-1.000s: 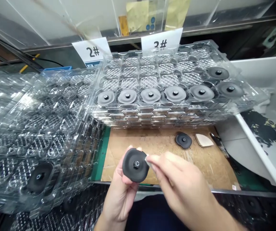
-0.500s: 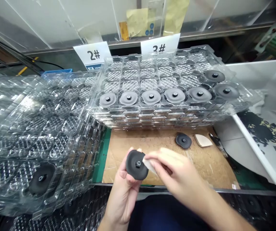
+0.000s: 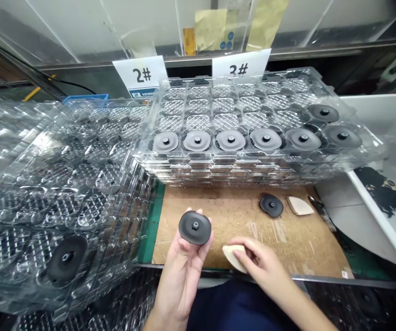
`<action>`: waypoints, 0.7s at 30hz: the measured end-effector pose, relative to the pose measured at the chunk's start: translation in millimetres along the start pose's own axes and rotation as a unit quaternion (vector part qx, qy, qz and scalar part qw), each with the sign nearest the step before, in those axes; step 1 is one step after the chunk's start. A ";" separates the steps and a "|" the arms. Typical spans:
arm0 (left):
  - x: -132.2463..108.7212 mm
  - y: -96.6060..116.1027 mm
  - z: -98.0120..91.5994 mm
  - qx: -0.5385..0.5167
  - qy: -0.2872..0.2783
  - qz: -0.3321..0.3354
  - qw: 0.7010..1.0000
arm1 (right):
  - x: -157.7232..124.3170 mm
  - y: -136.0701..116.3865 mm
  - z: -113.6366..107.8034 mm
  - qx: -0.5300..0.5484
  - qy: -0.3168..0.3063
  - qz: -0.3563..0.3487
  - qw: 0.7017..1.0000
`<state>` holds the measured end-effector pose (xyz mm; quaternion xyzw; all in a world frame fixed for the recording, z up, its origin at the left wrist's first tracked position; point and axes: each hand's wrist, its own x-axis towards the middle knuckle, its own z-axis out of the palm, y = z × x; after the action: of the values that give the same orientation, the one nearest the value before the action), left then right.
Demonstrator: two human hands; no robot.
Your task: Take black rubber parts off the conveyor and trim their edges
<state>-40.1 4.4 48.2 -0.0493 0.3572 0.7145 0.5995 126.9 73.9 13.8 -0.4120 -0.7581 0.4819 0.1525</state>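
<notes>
My left hand (image 3: 186,264) is closed round the edge of a dark oval disc (image 3: 201,233), its raised centre stud facing up. To its right, my right hand (image 3: 258,262) pinches a cream wedge-shaped sponge (image 3: 232,257), apart from the disc. Beneath both hands is a brown cardboard sheet (image 3: 187,201). Another dark disc (image 3: 276,208) lies on that sheet, beside a second cream sponge (image 3: 300,206).
A stack of clear plastic trays (image 3: 218,161) stands behind the cardboard, its top one holding several dark discs along the front and right. More clear trays (image 3: 90,179) are at left. A white bin (image 3: 379,216) with small black pieces stands right; a dark tool (image 3: 320,211) lies near it.
My right hand has drawn the sponge away from the disc, down and to the right. The disc in my left hand has turned and tilted slightly. The whole view has shifted a little.
</notes>
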 end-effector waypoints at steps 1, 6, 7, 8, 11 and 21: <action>0.0 0.3 0.1 0.004 -0.008 -0.004 1.000 | -3.7 -0.8 0.7 0.003 -0.008 0.003 1.000; -0.7 -3.7 2.0 0.049 -0.011 -0.006 0.999 | -1.6 -39.9 -14.7 0.034 0.002 -0.022 0.999; -1.5 -5.3 2.3 0.062 -0.008 -0.004 0.998 | 1.5 -51.3 -19.0 0.043 0.009 -0.056 0.997; -2.5 -7.0 2.5 0.075 -0.004 -0.002 0.997 | 4.9 -62.2 -22.8 0.047 0.012 -0.099 0.994; -5.5 -11.8 1.5 0.106 0.012 -0.007 0.994 | 14.9 -87.4 -30.7 -0.002 -0.041 -0.179 0.983; -4.8 1.4 3.2 0.096 0.022 0.032 0.995 | 1.0 -57.2 -34.7 -0.007 -0.247 -0.103 0.964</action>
<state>-38.9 2.2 53.6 0.0040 0.4384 0.6945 0.5705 120.7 84.4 79.5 -0.2012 -0.8137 0.5453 0.0069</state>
